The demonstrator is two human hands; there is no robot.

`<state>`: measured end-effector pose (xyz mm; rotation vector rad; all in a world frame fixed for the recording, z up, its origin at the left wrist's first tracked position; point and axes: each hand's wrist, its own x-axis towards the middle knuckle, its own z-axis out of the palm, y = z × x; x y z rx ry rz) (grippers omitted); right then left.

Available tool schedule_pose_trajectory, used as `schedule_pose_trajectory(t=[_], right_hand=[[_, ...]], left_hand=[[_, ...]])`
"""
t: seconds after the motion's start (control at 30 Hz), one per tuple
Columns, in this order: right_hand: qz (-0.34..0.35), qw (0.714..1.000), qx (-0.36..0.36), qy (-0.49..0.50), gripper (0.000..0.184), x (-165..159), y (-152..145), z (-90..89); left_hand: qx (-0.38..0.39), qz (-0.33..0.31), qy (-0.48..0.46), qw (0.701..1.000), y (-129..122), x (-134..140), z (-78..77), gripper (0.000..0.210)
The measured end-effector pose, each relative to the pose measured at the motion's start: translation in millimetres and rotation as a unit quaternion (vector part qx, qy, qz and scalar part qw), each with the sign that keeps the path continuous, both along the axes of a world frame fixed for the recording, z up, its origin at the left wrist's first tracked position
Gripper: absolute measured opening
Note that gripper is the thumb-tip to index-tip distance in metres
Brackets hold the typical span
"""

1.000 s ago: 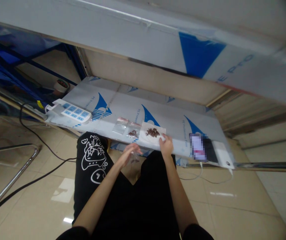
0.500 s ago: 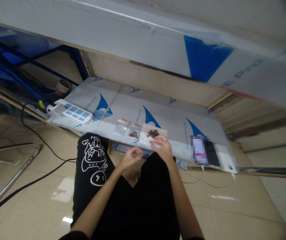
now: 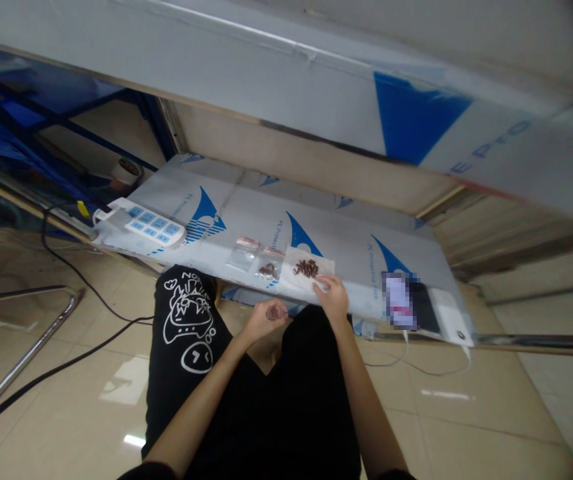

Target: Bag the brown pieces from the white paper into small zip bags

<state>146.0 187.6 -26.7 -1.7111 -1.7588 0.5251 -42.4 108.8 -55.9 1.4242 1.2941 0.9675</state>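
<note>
My left hand [image 3: 267, 319] is over my lap, just off the front edge of the shelf. Its thumb and fingers are closed in a pinch, and what they hold is too small to name. My right hand [image 3: 333, 297] is at the lower right corner of a white sheet [image 3: 289, 277], fingertips pinched together; anything in them is hidden. On the sheet lies a heap of small dark brown pieces [image 3: 307, 268]. Left of it, a clear zip bag [image 3: 271, 259] contains a few similar brown pieces. Another clear zip bag [image 3: 245, 252] lies beside that one, its contents unclear.
A white power strip [image 3: 156, 225] lies at the shelf's left end. Toward the right end are a phone [image 3: 401, 301] and a white power bank [image 3: 450, 317] with cables hanging down. A film-covered upper panel [image 3: 266, 87] overhangs the shelf [image 3: 246, 193].
My right hand has shifted slightly right and down, away from the brown heap, its fingers drawn closer together. The left hand has turned a little, with its fingertips lower and further right.
</note>
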Motion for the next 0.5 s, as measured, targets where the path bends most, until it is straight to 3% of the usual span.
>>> schedule_pose_trajectory(t=[0.13,0.5], right_hand=[[-0.089,0.994,0.0,-0.069,0.03,2,17,-8.8],[-0.108,0.984,0.03,-0.137,0.023,-12,32,-16.9]], left_hand=[[0.004,0.01,-0.027,1.0,1,2,-3.8,0.008],[-0.02,0.002,-0.014,1.0,-3,1,1.5,0.011]])
